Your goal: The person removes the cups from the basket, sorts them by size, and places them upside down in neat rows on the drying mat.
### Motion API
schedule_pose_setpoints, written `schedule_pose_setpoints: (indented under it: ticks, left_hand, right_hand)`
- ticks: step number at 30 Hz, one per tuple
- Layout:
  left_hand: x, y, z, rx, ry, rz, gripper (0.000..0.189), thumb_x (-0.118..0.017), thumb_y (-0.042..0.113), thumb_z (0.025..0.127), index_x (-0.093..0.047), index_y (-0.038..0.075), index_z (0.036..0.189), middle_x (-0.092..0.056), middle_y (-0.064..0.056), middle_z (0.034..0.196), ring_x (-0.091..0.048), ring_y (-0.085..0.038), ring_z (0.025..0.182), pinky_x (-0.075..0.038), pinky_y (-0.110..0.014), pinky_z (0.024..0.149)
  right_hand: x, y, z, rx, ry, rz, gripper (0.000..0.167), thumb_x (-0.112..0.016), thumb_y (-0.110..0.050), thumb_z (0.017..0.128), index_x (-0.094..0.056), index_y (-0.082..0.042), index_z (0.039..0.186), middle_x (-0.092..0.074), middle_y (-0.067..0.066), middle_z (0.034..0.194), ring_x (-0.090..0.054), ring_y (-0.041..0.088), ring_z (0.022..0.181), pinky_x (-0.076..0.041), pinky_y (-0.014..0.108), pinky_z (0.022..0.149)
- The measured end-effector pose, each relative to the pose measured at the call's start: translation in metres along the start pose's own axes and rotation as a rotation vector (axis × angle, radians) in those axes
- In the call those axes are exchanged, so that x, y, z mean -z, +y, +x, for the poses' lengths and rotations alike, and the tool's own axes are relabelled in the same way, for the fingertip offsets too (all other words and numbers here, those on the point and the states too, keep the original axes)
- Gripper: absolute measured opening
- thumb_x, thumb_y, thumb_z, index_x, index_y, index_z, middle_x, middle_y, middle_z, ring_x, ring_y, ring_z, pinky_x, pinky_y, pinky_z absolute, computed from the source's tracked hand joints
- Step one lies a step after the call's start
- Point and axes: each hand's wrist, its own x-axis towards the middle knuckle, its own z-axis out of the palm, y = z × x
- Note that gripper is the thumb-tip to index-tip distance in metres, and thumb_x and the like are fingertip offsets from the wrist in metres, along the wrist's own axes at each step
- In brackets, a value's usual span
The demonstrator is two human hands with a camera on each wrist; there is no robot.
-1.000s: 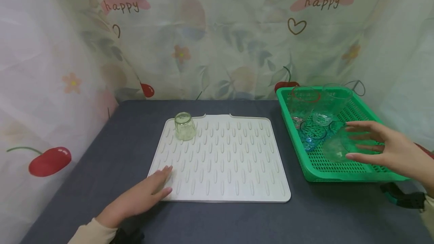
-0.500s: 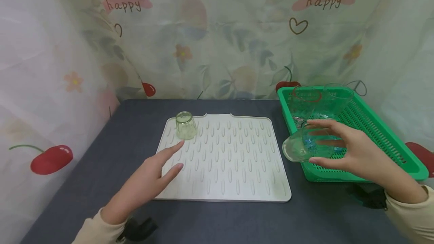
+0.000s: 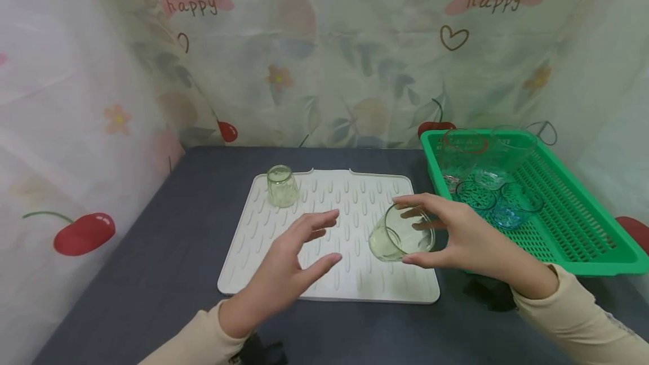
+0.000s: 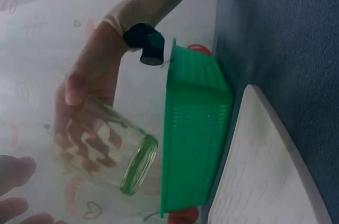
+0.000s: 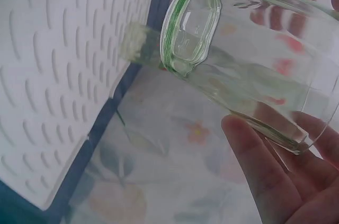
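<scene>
Held glass (image 3: 386, 245) tilted above the white mat (image 3: 350, 280)

The right hand (image 3: 456, 238) pinches the held glass near its mouth, fingers on 1 side and thumb on the other. The held glass hangs over the right part of the white mat, apart from it, with its base pointing left and down. The left hand (image 3: 289, 272) is poised across from it, fingers and thumb spread, holding nothing.

The step in hand looks like a transfer from the green basket (image 3: 608, 268) to the white mat. An upturned glass (image 3: 282, 187) stands at the mat's far left corner; to match it, the next move would probably call for turning the held glass mouth-down, perhaps with the left hand steadying its base, then lowering it.

In the green basket are 1 red-rimmed glass (image 3: 451, 165), 1 clear glass (image 3: 499, 165) and 2 blue glasses (image 3: 512, 216).

The word "happy" reads 2 times on the backdrop cloth (image 3: 345, 61), each on a pink patch. No brand or label can be read on the held glass.
</scene>
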Motion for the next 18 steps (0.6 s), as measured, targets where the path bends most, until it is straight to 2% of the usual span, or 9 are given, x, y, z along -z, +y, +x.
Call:
schedule_pose_setpoints:
  ticks: [5,10,13,18]
  left_hand:
    - [-0.019,-0.001,0.005,0.063,-0.050,-0.077,0.062,-0.074,0.013,0.086,-0.044,0.013,0.140,-0.049,-0.003,0.140,-0.051,-0.019,0.128,-0.046,-0.030,0.102]
    - [-0.030,-0.004,0.005,0.093,-0.108,-0.088,0.065,-0.077,0.016,0.084,-0.042,0.013,0.140,-0.047,-0.003,0.141,-0.048,-0.017,0.130,-0.046,-0.032,0.103]
    - [-0.034,-0.005,0.005,0.098,-0.117,-0.084,0.067,-0.077,0.016,0.083,-0.041,0.011,0.140,-0.047,-0.005,0.140,-0.047,-0.015,0.130,-0.046,-0.031,0.102]
    - [-0.039,-0.007,0.005,0.098,-0.095,-0.080,0.070,-0.079,0.016,0.081,-0.041,0.009,0.139,-0.048,-0.006,0.139,-0.048,-0.017,0.129,-0.047,-0.029,0.100]
  right_hand:
    - [-0.015,-0.002,0.007,-0.003,-0.057,0.040,0.071,-0.085,-0.031,0.075,-0.051,-0.015,0.136,-0.058,0.001,0.131,-0.062,0.017,0.113,-0.056,0.030,0.084]
    - [-0.026,-0.004,0.011,-0.011,-0.083,0.070,0.073,-0.084,-0.038,0.074,-0.052,-0.018,0.136,-0.059,-0.002,0.128,-0.063,0.015,0.111,-0.056,0.029,0.084]
    - [-0.030,-0.005,0.013,-0.014,-0.089,0.075,0.074,-0.083,-0.041,0.074,-0.052,-0.018,0.136,-0.060,-0.002,0.126,-0.064,0.012,0.107,-0.057,0.029,0.082]
    - [-0.035,-0.006,0.016,-0.017,-0.095,0.062,0.075,-0.083,-0.043,0.073,-0.052,-0.015,0.136,-0.061,0.000,0.126,-0.065,0.013,0.106,-0.058,0.032,0.081]
